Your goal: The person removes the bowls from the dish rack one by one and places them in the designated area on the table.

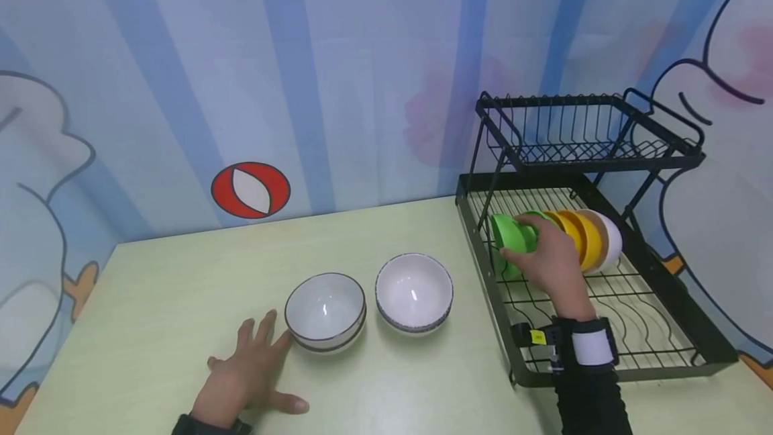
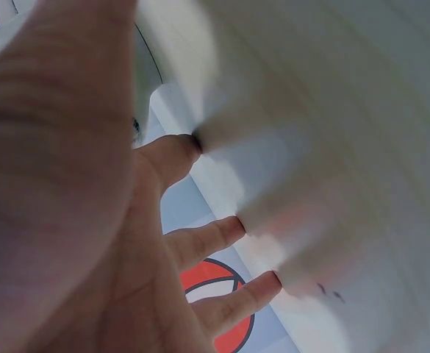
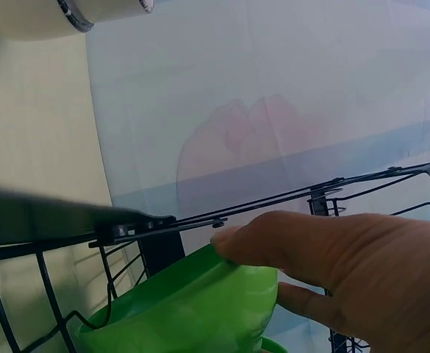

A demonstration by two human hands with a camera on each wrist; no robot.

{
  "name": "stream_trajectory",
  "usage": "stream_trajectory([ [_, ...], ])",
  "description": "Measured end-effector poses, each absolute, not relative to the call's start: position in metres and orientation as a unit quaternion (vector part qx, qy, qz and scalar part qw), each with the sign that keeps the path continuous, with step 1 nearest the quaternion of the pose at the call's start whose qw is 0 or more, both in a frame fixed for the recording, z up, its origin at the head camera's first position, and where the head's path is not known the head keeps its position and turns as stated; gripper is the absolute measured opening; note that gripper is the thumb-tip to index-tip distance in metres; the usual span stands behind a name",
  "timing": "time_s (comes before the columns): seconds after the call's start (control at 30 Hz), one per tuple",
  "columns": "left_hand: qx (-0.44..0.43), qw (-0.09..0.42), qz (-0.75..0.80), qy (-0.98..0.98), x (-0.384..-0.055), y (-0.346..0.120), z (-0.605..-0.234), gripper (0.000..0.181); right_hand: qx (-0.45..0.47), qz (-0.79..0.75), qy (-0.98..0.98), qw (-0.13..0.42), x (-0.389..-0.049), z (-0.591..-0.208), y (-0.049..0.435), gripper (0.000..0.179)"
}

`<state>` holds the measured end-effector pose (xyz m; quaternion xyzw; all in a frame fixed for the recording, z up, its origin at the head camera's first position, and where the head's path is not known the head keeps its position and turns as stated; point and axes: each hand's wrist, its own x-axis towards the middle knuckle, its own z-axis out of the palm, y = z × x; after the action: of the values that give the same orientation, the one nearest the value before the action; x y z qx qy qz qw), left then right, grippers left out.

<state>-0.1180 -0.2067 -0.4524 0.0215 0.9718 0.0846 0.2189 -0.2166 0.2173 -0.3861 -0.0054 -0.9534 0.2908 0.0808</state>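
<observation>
My right hand reaches into the lower tier of the black dish rack and grips a green bowl by its rim. The right wrist view shows the green bowl tilted on its side between the rack wires, with the fingers at its edge. Part of another green rim shows behind that hand. My left hand rests on the table with fingers spread. Its index finger is right beside a stack of white bowls with dark rims. A single white bowl stands to the stack's right.
Yellow bowls and a white bowl stand on edge in the rack, right of the green ones. The rack's upper tier overhangs the back of the lower tray. A patterned curtain backs the pale table.
</observation>
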Motion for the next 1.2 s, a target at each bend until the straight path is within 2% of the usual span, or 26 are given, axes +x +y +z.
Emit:
stream_trajectory([
  [0.33, 0.02, 0.22, 0.085, 0.972, -0.118, -0.206, -0.452, 0.128, 0.002, 0.294, -0.951, 0.101, -0.214, -0.382, 0.217, 0.068],
  [0.7, 0.025, 0.207, 0.086, 0.974, -0.117, -0.207, -0.452, 0.128, 0.04, 0.297, -0.94, 0.163, -0.212, -0.378, 0.214, 0.067],
  [1.2, 0.025, 0.209, 0.084, 0.974, -0.118, -0.212, -0.449, 0.128, 0.04, 0.302, -0.937, 0.168, -0.203, -0.367, 0.213, 0.069],
])
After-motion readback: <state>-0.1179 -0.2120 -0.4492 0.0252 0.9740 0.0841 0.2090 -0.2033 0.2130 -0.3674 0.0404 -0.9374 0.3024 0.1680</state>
